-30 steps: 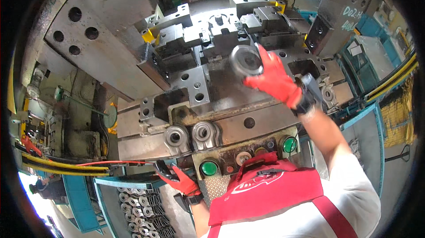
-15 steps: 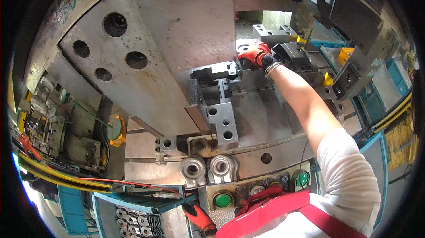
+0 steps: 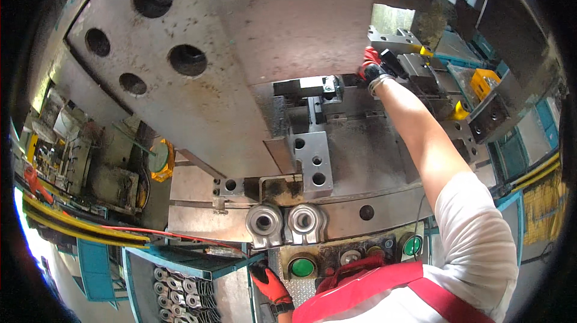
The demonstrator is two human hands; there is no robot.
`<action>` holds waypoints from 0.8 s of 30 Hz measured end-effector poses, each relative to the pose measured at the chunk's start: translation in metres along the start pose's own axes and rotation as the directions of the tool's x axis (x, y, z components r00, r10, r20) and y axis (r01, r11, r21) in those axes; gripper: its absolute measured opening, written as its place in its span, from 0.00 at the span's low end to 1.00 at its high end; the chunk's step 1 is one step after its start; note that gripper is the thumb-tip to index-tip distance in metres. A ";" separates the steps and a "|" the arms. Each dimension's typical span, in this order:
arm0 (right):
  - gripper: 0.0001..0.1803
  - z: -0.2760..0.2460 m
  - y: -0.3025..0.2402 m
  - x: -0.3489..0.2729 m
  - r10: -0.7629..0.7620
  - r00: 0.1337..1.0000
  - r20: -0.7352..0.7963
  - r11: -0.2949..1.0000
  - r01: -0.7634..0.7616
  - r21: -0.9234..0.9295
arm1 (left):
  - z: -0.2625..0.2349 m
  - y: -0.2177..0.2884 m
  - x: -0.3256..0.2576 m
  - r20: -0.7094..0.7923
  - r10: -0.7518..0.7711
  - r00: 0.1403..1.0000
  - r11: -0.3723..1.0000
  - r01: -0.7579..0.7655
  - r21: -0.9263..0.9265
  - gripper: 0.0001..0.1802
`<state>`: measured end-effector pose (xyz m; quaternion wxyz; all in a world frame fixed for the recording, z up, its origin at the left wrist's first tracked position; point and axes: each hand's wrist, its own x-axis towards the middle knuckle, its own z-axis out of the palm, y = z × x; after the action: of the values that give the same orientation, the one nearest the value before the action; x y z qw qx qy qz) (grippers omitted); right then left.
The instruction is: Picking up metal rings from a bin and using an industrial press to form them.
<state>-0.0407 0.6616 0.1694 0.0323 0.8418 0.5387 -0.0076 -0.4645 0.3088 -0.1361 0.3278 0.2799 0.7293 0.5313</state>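
Observation:
My right hand (image 3: 372, 66), in a red and black glove, reaches far into the metal press. The big upper block (image 3: 300, 22) hides most of its fingers, and whatever they touch is out of sight. Beside it on the right lies a dark clamp-like block (image 3: 415, 67). My left hand (image 3: 270, 284), gloved in orange-red and black, hangs low beside the control panel (image 3: 342, 254), its fingers stretched out by the edge of the blue-framed bin and nothing visible in them. Two ring-ended metal parts, a left one (image 3: 263, 224) and a right one (image 3: 305, 222), lie side by side on the press's front ledge.
Green buttons, one left (image 3: 302, 266) and one right (image 3: 412, 245), sit on the panel. A blue-framed bin (image 3: 129, 269) at lower left holds several similar metal parts. A drilled steel block (image 3: 314, 164) stands on the press bed. Yellow rails (image 3: 84, 230) run along the left.
The view has shifted, and the upper block now covers more of my right hand. The pale ring-like shape seen by that hand is now hidden. My left hand stays near the bin.

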 end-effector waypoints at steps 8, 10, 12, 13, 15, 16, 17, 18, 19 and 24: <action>0.25 0.014 0.018 0.017 -0.050 0.999 -0.014 0.993 0.052 0.104 | -0.008 -0.011 -0.009 -0.051 -0.003 0.999 0.995 0.008 0.099 0.30; 0.26 0.021 0.019 0.021 -0.061 0.998 -0.015 0.990 0.062 0.124 | -0.004 -0.014 -0.009 -0.070 -0.058 0.996 0.997 0.061 0.038 0.30; 0.27 0.028 0.017 0.023 -0.060 0.998 -0.033 0.989 0.063 0.132 | -0.002 -0.017 -0.009 -0.028 -0.069 0.997 0.992 0.065 -0.111 0.31; 0.27 0.032 0.014 0.023 -0.053 0.998 -0.040 0.988 0.058 0.141 | 0.000 -0.017 -0.009 -0.051 -0.070 0.996 0.992 0.064 -0.110 0.31; 0.28 0.032 0.008 0.022 -0.049 0.997 -0.052 0.986 0.056 0.154 | -0.002 -0.016 -0.009 -0.063 -0.016 0.998 0.996 0.022 0.089 0.30; 0.28 0.031 0.004 0.020 -0.116 0.989 -0.094 0.971 0.133 0.197 | -0.002 -0.015 -0.010 -0.055 -0.075 0.996 0.997 0.073 -0.035 0.30; 0.29 0.027 -0.001 0.018 -0.041 0.998 -0.056 0.983 0.051 0.178 | -0.003 -0.014 -0.010 -0.049 -0.058 0.997 0.998 0.057 -0.011 0.30; 0.29 0.023 -0.004 0.013 -0.033 0.999 -0.043 0.981 0.040 0.190 | -0.002 -0.013 -0.008 -0.044 -0.058 0.997 0.998 0.058 0.014 0.30; 0.30 0.017 -0.007 0.007 -0.036 0.998 0.043 0.979 0.027 0.203 | -0.005 -0.011 -0.006 -0.045 -0.062 0.997 0.997 0.064 0.042 0.29; 0.50 -0.004 -0.020 -0.038 0.094 0.995 -0.025 0.960 -0.084 0.269 | -0.010 -0.011 -0.004 -0.063 -0.047 0.997 0.992 0.039 -0.118 0.28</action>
<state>-0.0755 0.6355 0.1743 -0.0914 0.8618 0.4950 -0.0632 -0.4702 0.2965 -0.1435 0.3308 0.2268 0.7134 0.5746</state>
